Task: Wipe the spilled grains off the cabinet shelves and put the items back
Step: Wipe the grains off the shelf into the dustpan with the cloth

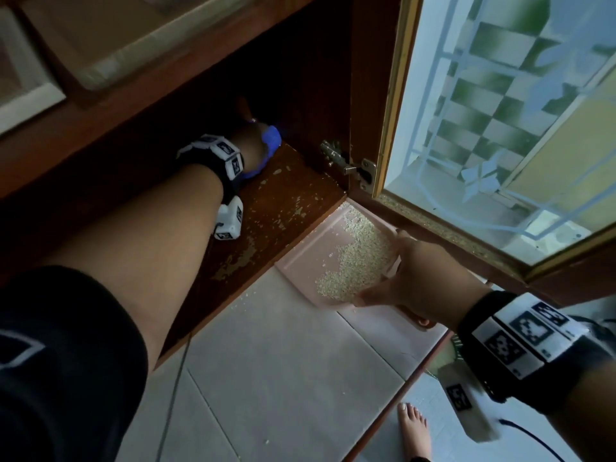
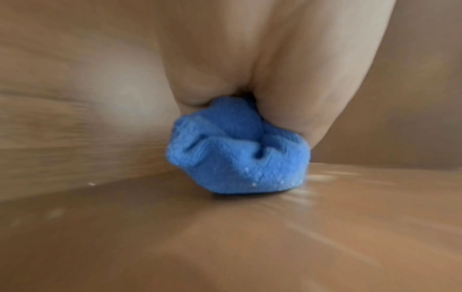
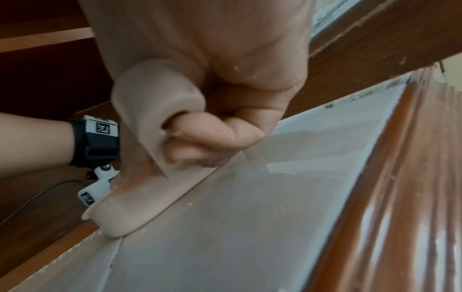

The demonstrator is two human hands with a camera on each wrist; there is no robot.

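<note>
Your dustpan is pink and holds a loose heap of pale grains, banked toward its right and rear wall; the left part of the pan floor shows bare. The pan sits on the tiled floor with its open lip against the front edge of the bottom cabinet shelf, at the shelf's right end by the hinge. Its long axis runs from the shelf edge back toward you, handle end nearest you.

Your right hand grips the dustpan handle; in the right wrist view the fingers curl round it.

Your left hand reaches deep into the cabinet, fingers bunched on a blue cloth that is pressed onto the shelf near the back right corner. A few grains cling to the cloth's lower edge.

Stray grains lie on the shelf and on the floor along its front edge. The glass door stands open at right.
</note>
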